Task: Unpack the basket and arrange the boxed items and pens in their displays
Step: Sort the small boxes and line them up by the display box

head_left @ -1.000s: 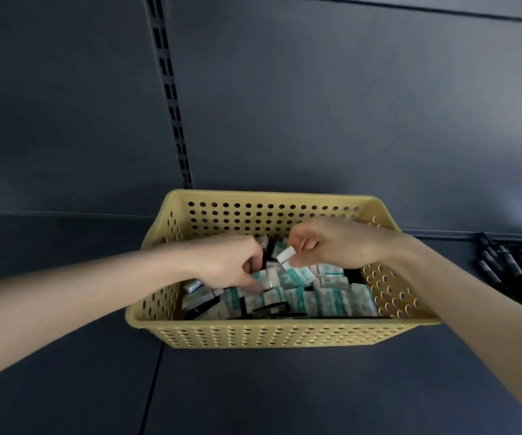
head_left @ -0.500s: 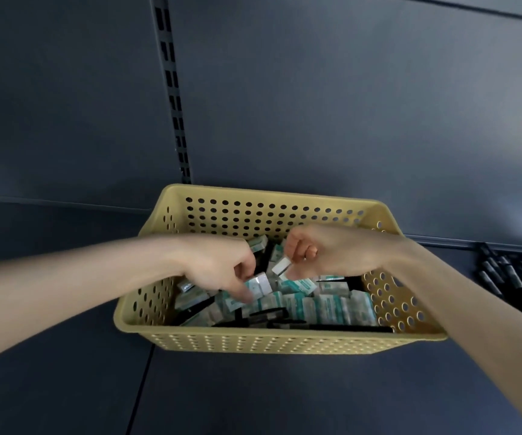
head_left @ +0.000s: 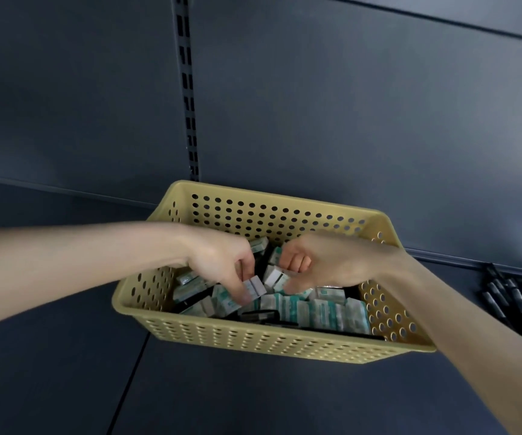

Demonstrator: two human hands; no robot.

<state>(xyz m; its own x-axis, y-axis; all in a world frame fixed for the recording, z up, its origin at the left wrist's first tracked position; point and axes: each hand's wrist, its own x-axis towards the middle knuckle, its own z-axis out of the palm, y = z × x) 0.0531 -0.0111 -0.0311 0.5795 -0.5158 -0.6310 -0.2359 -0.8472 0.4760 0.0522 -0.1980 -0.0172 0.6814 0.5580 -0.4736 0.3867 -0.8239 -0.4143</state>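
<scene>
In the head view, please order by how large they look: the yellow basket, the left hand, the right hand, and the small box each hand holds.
1. The yellow basket: clearly largest.
2. The left hand and right hand: alike, unranked.
3. The left hand's box and right hand's box: alike, smallest.

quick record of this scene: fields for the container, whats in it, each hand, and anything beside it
container: yellow perforated basket on a dark shelf
contents: many small teal-and-white boxes, with black basket pens among them
left: left hand inside the basket, pinches the left box
right: right hand inside the basket, pinches the right box
beside: black shelf pens lying to the right of the basket
</scene>
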